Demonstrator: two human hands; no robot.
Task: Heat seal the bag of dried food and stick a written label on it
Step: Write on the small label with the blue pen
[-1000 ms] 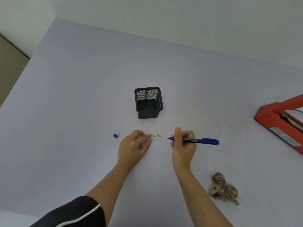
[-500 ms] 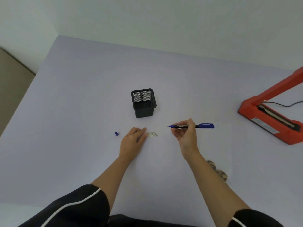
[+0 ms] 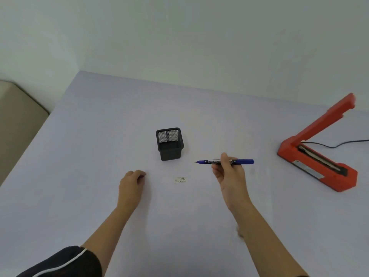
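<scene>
Head view: right hand [image 3: 229, 176] fingers grip pen [image 3: 225, 161]; left hand [image 3: 130, 186] curled, contents unclear; label [image 3: 180, 180] between.

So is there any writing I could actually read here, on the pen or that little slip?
Small white paper label on the pale table: handwritten lines, too small to read.
Blue marker pen in the right hand: printed strip on the barrel, blurred, unreadable.
Red heat sealer: grey plate, no legible text.
</scene>
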